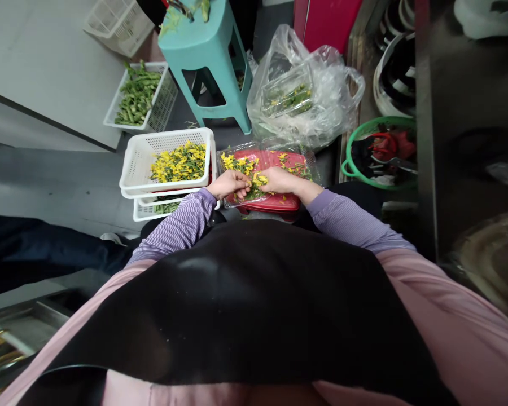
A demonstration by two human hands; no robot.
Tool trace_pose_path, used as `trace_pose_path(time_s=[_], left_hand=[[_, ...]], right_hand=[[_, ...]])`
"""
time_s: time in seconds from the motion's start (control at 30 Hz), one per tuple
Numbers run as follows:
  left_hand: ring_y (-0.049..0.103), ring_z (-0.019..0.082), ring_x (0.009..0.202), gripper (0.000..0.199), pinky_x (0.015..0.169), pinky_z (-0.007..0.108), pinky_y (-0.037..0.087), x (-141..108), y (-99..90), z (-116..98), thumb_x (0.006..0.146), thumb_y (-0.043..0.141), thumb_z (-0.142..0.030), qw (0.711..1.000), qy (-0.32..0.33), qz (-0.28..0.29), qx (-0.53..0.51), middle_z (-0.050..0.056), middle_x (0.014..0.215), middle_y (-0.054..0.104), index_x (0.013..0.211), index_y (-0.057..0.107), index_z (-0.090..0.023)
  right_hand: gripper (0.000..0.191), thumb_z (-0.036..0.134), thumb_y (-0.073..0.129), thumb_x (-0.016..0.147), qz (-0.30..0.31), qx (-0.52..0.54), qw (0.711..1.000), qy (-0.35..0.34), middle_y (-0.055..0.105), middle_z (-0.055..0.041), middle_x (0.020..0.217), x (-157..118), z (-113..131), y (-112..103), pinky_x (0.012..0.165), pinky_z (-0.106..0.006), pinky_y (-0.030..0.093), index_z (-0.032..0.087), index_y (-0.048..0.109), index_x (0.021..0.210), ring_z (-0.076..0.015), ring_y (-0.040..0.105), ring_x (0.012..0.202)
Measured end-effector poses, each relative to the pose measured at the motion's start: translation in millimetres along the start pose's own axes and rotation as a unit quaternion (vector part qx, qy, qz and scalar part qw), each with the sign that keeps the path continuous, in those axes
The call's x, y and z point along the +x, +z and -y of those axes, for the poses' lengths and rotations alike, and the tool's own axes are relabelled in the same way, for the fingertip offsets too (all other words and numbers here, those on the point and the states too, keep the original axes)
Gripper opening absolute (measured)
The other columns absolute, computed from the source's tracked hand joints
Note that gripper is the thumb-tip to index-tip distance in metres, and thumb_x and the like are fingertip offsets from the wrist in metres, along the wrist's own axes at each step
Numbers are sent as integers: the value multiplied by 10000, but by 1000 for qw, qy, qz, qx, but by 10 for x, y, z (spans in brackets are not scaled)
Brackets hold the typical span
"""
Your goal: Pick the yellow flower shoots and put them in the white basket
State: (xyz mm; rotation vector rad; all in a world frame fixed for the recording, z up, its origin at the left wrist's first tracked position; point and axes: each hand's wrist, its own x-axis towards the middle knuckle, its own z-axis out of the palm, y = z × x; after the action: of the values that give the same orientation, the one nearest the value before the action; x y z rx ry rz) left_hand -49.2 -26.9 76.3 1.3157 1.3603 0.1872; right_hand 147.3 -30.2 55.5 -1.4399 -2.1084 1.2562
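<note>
Yellow flowers with green stems (239, 163) lie in a clear plastic container (228, 200) on a red surface (275, 160). Over its near part, my left hand (231, 184) has its fingers pinched together by the flowers; what is between the fingertips is too small to name. Close beside it, my right hand (277, 180) is closed on a few yellow flowers (259, 179). More loose flowers and stems (294, 166) are scattered to the right. At the left stands a white basket (138, 163) holding many yellow flowers (180, 163).
Behind are a teal stool (195, 42), a basket of green stalks (163, 98) and a plastic bag (330, 96) around a clear box. A green basin (351, 144) stands at the right beside a metal edge (427, 113). A person's dark-clad leg (59, 248) shows at the left.
</note>
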Motion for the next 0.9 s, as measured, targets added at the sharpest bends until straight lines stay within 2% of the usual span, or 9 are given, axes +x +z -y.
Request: trace_pose_path(time_s=[0.1, 0.2, 0.3, 0.37, 0.43, 0.53, 0.67, 0.77, 0.9], left_hand=[[647, 179, 785, 289, 800, 326, 539, 184, -41, 63, 717, 556, 5, 983, 56, -74, 158, 96, 892, 685, 939, 710, -97], [599, 255, 1062, 384, 975, 360, 460, 456, -47, 68, 737, 574, -49, 914, 133, -146, 353, 145, 1114, 640, 1087, 718, -111], [556, 321, 1112, 328, 968, 419, 425, 728, -43, 87, 855, 502, -166, 856, 117, -186, 468, 207, 1127, 601, 1084, 720, -77], [561, 320, 1077, 318, 932, 411, 425, 850, -58, 118, 870, 493, -189, 850, 103, -173, 486, 201, 1084, 603, 1057, 726, -80], [579, 286, 1017, 276, 904, 373, 431, 889, -86, 134, 859, 533, -200, 869, 109, -169, 452, 177, 1045, 608, 1017, 728, -86], [603, 206, 888, 205, 852, 312, 453, 776, -112, 58, 849, 583, -185, 922, 147, -187, 307, 123, 990, 633, 975, 717, -94], [531, 103, 559, 140, 587, 244, 443, 453, -15, -186, 893, 548, -146, 990, 94, -86, 56, 40, 769, 646, 920, 678, -103], [449, 61, 438, 89, 464, 196, 374, 266, 99, -320, 870, 599, -97, 995, 55, -57, -66, -5, 604, 570, 792, 641, -92], [489, 50, 437, 136, 445, 174, 402, 162, 132, -336, 861, 632, -70, 983, 25, -59, -171, 13, 615, 598, 727, 613, -79]], right_hand=[[182, 142, 702, 684, -49, 172, 981, 79, 516, 1, 563, -12, 6, -97, 605, -293, 386, 178, 549, 592, -125, 453, 543], [124, 165, 643, 753, -91, 408, 899, 132, 530, 4, 570, 25, 7, -184, 528, -272, 391, 171, 550, 671, -120, 467, 511], [110, 114, 626, 743, -92, 518, 834, 168, 529, 8, 547, 80, 3, -226, 438, -229, 336, 163, 534, 707, -111, 461, 480], [113, 81, 625, 729, -79, 544, 814, 189, 543, 4, 541, 109, -3, -223, 410, -212, 319, 155, 539, 725, -105, 461, 466], [127, 68, 638, 715, -74, 557, 802, 200, 547, 13, 532, 127, -20, -195, 415, -214, 352, 152, 546, 739, -100, 454, 445], [156, 59, 674, 669, -83, 553, 807, 186, 593, 14, 574, 152, -68, -121, 521, -253, 471, 144, 576, 756, -115, 522, 487], [309, 114, 767, 614, -96, 540, 829, 113, 700, -22, 804, 207, -120, -16, 767, -316, 531, 142, 625, 886, -153, 650, 719], [344, 189, 806, 616, -119, 529, 836, 84, 697, -17, 829, 245, -103, 24, 798, -316, 517, 150, 612, 897, -149, 647, 744], [281, 210, 802, 623, -134, 525, 836, 89, 667, -12, 743, 250, -52, 25, 717, -292, 508, 145, 590, 795, -137, 614, 661]])
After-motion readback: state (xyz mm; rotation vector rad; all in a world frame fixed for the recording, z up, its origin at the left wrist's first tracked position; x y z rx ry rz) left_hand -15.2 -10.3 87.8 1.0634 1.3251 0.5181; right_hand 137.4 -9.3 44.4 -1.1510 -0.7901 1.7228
